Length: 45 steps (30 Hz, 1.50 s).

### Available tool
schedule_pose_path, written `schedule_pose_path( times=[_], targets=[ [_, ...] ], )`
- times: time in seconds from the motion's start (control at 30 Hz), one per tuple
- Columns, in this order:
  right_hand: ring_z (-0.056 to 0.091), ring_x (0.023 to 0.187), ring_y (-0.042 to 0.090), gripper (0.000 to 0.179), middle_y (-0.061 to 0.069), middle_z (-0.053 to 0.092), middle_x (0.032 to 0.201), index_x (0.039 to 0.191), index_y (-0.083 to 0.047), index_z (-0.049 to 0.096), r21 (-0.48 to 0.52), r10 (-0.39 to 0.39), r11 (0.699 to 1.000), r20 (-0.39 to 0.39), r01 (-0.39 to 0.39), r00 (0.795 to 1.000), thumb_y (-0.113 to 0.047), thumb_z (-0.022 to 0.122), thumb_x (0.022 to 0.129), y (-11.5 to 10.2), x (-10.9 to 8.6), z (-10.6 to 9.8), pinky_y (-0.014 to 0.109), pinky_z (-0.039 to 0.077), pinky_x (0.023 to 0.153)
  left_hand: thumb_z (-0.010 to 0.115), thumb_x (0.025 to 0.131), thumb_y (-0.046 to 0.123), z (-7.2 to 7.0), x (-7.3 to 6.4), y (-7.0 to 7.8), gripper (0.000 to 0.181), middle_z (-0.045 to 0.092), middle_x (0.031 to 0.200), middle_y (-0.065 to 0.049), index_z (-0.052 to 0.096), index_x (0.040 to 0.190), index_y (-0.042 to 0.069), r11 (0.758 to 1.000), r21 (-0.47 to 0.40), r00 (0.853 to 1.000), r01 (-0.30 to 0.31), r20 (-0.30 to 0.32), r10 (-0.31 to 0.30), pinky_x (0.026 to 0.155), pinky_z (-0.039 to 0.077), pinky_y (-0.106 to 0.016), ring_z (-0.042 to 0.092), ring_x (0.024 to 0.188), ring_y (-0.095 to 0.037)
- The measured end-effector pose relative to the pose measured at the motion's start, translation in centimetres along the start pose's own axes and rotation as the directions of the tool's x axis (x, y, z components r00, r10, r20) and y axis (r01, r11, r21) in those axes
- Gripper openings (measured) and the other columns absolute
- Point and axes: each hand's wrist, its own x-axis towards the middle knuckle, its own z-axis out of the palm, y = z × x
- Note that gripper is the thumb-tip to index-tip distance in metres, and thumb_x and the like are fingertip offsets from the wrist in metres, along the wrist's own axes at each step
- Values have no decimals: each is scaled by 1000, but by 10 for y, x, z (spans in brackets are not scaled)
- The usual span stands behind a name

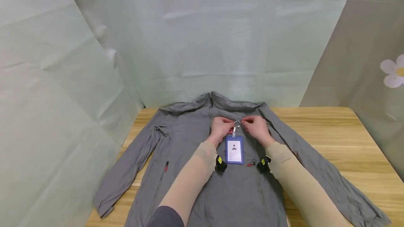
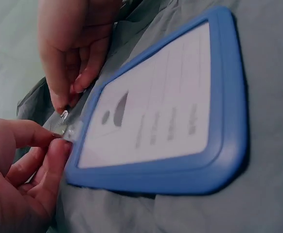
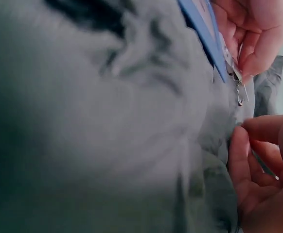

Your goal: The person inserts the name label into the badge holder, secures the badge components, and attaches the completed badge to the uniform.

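Note:
A blue-framed ID badge holder [image 1: 234, 150] with a white card lies face up on the chest of a grey jacket [image 1: 186, 143]. A clear strap joins it to a metal badge clip [image 3: 234, 73], whose pin [image 3: 240, 95] stands open. My left hand [image 1: 221, 129] pinches the clip between thumb and index finger, left of the strap. On the other side, my right hand [image 1: 256, 127] pinches a bit of the jacket cloth, with its fingertips [image 3: 239, 133] a small gap away from the pin. In the left wrist view, the holder [image 2: 224, 111] looms large beside both hands.
The jacket is spread over a wooden table [image 1: 331, 132], collar toward the back and sleeves out to both sides. Red zipper pulls [image 1: 166, 166] show on its front. Pale sheeting [image 1: 221, 38] hangs behind the table and at its left.

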Motion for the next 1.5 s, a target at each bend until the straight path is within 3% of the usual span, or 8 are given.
schedule_pose_path(
  times=[0.23, 0.53, 1.5],
  targets=[
    [72, 98, 32, 22, 16, 78, 106, 113, 0, 80, -166, -71, 984, -6, 69, 997, -16, 77, 99, -2, 0, 2, 49, 59, 86, 77, 90, 6, 1, 0, 3, 7, 69, 64, 0, 84, 89, 3, 990, 140, 999, -28, -40, 34, 49, 51, -22, 60, 52, -8],
    [71, 94, 34, 14, 13, 78, 98, 102, -3, 81, -258, -93, 963, -49, 77, 994, -15, 76, 99, -2, 1, 8, 50, 58, 85, 77, 91, 4, 1, 1, 2, 6, 73, 72, -4, 82, 90, 0, 994, 112, 999, -11, -39, 15, 52, 57, -23, 63, 53, -8],
    [67, 91, 31, 16, 13, 76, 102, 102, -3, 77, -205, -64, 977, -26, 58, 998, -17, 69, 104, -3, 2, 6, 47, 55, 82, 78, 87, 2, 5, 0, 1, 5, 70, 63, 0, 83, 84, 4, 985, 173, 997, -20, -72, 33, 50, 52, -21, 61, 52, -8]
  ],
)
